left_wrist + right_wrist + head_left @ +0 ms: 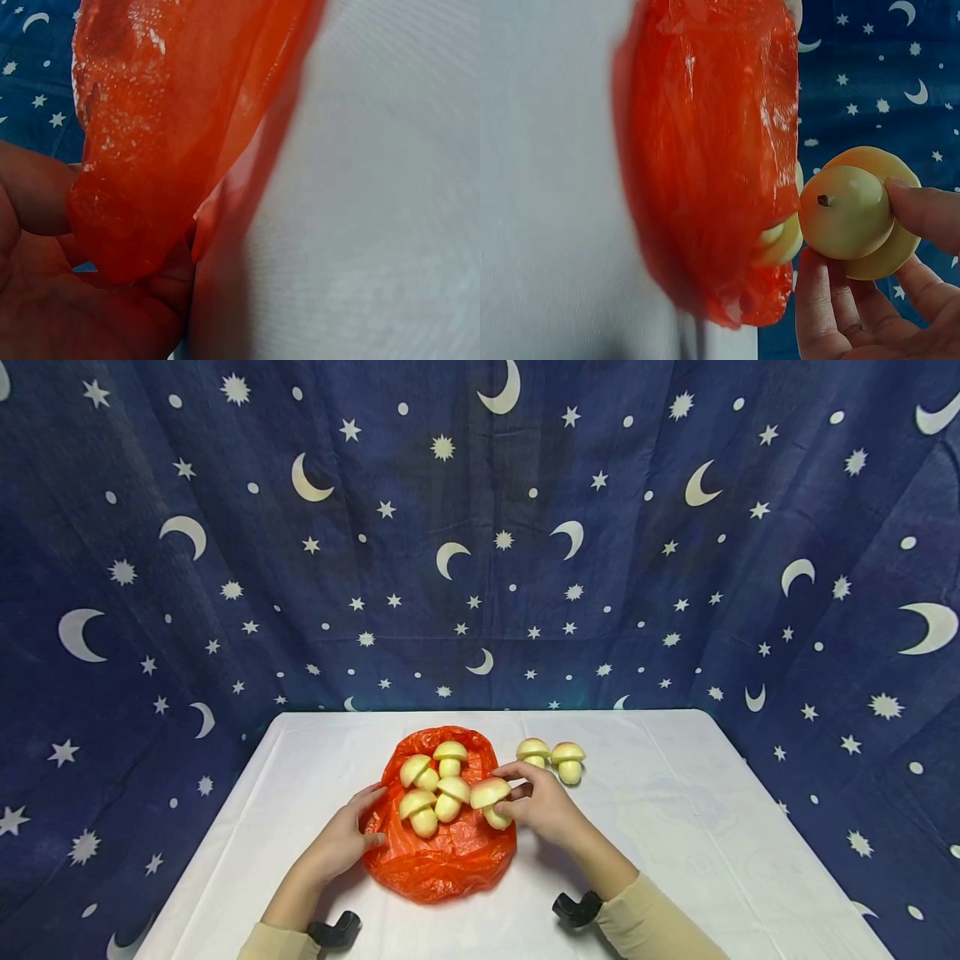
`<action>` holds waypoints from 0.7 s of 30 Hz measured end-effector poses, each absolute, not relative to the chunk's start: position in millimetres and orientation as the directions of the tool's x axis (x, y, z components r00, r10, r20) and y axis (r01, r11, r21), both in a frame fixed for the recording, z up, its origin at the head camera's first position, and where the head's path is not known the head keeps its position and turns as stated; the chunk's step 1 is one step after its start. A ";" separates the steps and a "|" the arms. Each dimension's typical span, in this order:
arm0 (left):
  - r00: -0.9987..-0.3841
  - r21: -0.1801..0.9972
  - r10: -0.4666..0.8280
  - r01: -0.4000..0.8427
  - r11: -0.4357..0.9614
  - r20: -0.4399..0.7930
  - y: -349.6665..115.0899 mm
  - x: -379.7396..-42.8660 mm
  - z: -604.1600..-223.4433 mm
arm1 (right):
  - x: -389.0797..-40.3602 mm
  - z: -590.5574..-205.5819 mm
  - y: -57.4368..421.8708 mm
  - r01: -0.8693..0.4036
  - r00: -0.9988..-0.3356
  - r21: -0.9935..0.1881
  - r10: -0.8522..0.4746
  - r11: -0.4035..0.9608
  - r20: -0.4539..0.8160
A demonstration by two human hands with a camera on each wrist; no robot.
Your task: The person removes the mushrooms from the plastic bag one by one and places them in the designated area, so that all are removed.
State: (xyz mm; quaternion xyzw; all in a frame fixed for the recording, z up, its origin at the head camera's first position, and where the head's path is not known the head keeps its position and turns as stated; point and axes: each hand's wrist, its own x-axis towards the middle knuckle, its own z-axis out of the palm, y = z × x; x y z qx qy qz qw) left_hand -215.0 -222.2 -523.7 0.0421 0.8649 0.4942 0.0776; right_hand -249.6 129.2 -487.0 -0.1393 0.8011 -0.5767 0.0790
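A red plastic bag (435, 877) lies with its mouth spread, and several pale yellow mushrooms (451, 758) rest in it. At its left rim my left hand (341, 839) holds the edge; in the left wrist view the red film (157, 150) hangs over the fingers, hiding part of them. My right hand (547, 806) pinches one more mushroom (490, 792) above the bag's right side. The right wrist view shows this held mushroom (847, 214) from its stem end, a small dark stub at the tip, thumb on one side and fingers on the other.
Two more mushrooms (567, 762) stand on the white table (675, 843), just beyond my right hand. A dark blue curtain (480, 527) with moons and stars hangs behind the table and along its sides. Black wrist mounts (576, 910) sit at both cuffs.
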 end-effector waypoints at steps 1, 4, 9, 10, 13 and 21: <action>-0.984 0.862 0.152 -0.002 0.508 -0.091 -222.3 -215.1 -523.8 | -249.9 -487.0 131.0 -0.130 -0.949 -0.947 -0.314 0.293 0.033; -0.984 0.864 0.151 -0.003 0.504 -0.091 -222.2 -215.7 -524.2 | -250.3 -486.5 136.4 -0.129 -0.950 -0.949 -0.310 0.287 0.035; -0.985 0.862 0.146 -0.003 0.507 -0.090 -222.2 -216.3 -525.2 | -251.2 -487.1 145.4 -0.121 -0.957 -0.950 -0.289 0.286 0.035; -0.985 0.862 0.145 -0.005 0.507 -0.091 -222.2 -216.1 -525.1 | -251.5 -488.0 147.3 -0.116 -0.960 -0.950 -0.278 0.290 0.032; -0.984 0.863 0.150 -0.004 0.506 -0.092 -222.7 -215.5 -525.2 | -252.6 -491.1 154.0 -0.103 -0.966 -0.953 -0.255 0.285 0.028; -0.985 0.862 0.150 0.000 0.507 -0.088 -222.7 -214.6 -524.0 | -253.3 -496.3 170.8 -0.106 -0.972 -0.956 -0.233 0.275 0.040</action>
